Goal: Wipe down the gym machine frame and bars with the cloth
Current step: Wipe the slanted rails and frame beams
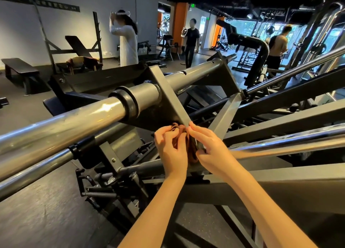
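Both hands meet where the grey plates of the machine frame (168, 94) cross, just below the thick chrome bar (65, 124). The cloth (192, 152) is bunched between them against the metal. The left hand (170, 148) has its grip curled round the upper folds, and the right hand (207, 146) pinches the lower part.

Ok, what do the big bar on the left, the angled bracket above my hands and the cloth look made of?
The big bar looks like bare polished metal, probably steel or chrome plating: bright mirror-like glints. The angled bracket looks like metal under matte grey paint: dull, flat, crisp edges. The cloth is soft brown fabric, weave unclear: it bunches in folds.
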`<state>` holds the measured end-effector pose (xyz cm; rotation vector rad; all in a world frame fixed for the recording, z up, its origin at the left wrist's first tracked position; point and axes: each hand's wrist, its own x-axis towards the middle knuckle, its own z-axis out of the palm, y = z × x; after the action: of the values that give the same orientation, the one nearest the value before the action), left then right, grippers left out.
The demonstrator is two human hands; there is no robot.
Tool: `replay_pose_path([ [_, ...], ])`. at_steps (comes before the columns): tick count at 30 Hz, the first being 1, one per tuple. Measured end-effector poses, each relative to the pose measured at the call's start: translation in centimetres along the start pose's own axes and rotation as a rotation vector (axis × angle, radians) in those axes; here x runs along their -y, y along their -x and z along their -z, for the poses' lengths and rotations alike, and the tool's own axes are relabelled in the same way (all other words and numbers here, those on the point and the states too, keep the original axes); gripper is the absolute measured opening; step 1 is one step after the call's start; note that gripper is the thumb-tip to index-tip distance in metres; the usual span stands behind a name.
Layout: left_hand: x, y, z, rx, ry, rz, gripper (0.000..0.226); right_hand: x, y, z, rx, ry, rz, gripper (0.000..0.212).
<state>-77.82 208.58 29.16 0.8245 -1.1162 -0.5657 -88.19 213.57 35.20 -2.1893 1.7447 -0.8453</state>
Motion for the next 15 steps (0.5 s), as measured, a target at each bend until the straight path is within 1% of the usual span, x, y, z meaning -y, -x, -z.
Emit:
replay_pose_path([
  [1,0.3,0.1,-0.1,0.028,0.016,-0.018,0.011,-0.1,0.0,0.0,0.005,0.004,-0.006,0.071],
  [2,0.8,0.4,0.0,0.034,0.083,0.054,0.011,-0.1,0.0,0.0,0.008,0.003,-0.011,0.071],
  [5,2.1,2.7,1.4,-0.035,0.421,0.506,0.018,-0.1,0.0,0.1,0.018,-0.015,-0.031,0.071],
  [6,2.3,3.4,1.7,-0.057,0.471,0.592,0.022,0.0,0.1,0.2,0.025,-0.018,-0.034,0.071],
  [7,2.1,3.7,1.8,-0.060,0.414,0.590,0.023,0.1,0.1,0.2,0.027,-0.019,-0.033,0.071],
  [8,1.7,3.5,1.6,-0.061,0.357,0.545,0.020,0.1,0.1,0.2,0.022,-0.015,-0.027,0.071],
  [10,0.6,1.8,0.8,-0.030,0.167,0.250,0.011,0.1,0.2,0.3,0.016,0.009,-0.010,0.072],
  [12,-0.2,-0.1,0.1,0.031,0.056,-0.015,0.012,0.0,0.1,0.2,0.021,0.016,-0.003,0.075],
  [13,0.1,-0.5,-0.2,0.051,0.065,-0.038,0.014,0.0,0.1,0.2,0.024,0.017,-0.002,0.076],
  [14,0.5,-0.2,-0.2,0.055,0.112,0.007,0.014,0.0,0.1,0.1,0.024,0.019,0.000,0.076],
  [15,0.7,0.5,0.1,0.027,0.213,0.143,0.013,-0.1,0.1,0.1,0.017,0.020,0.002,0.076],
])
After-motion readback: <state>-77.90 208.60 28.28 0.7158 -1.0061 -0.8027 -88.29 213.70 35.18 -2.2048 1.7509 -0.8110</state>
